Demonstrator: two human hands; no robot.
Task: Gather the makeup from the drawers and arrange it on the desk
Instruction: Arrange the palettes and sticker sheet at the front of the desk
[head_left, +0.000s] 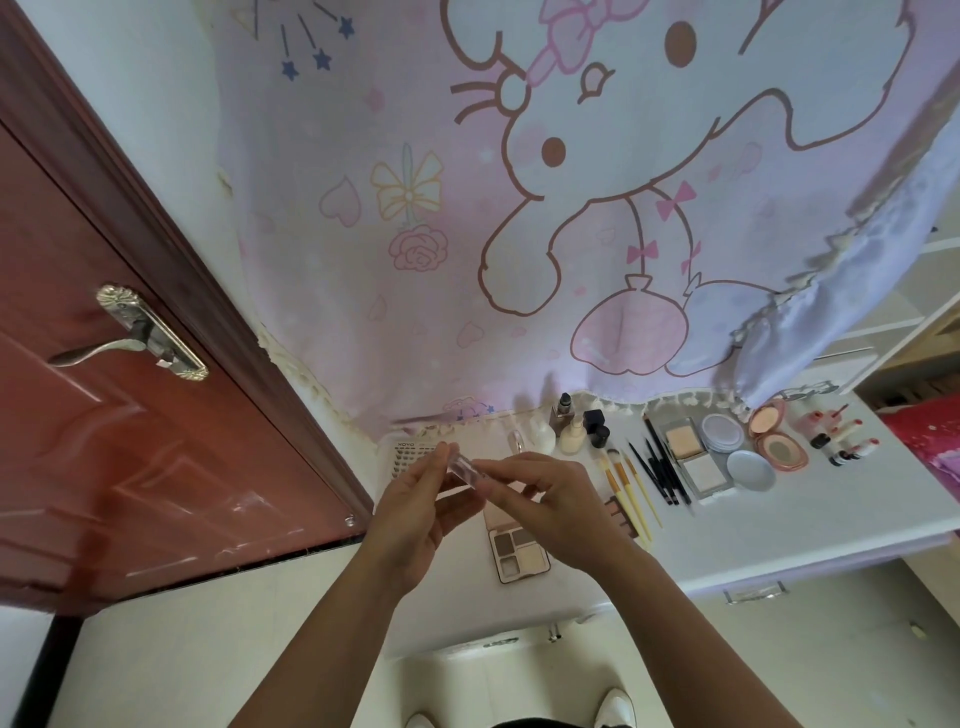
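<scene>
The left hand (415, 519) and the right hand (561, 504) meet above the near-left part of the counter (779, 525), each pinching one end of a small clear case (464, 469), the left at its far end and the right at its near end. What kind of makeup it is, and whether it has a cap, is too small to tell. The case hangs in the air, touching nothing but fingertips, directly over an open eyeshadow palette (519, 553). That is the main risk: a smooth, slim piece held only by its ends could slip if either pinch eases, and it would likely land on the exposed powder pans. Setting it down also needs care, since the free space is tight. A lash tray (410, 454) lies just beyond the hands, bottles (571, 431) stand upright near the curtain (519, 260), and yellow-handled brushes (631, 493) lie just right of the palette; a careless sweep could topple a bottle or scatter the brushes. Farther right, black pencils (657, 470), powder compacts (696, 457) and lipsticks (844, 439) sit in rows, well apart from the hands.
</scene>
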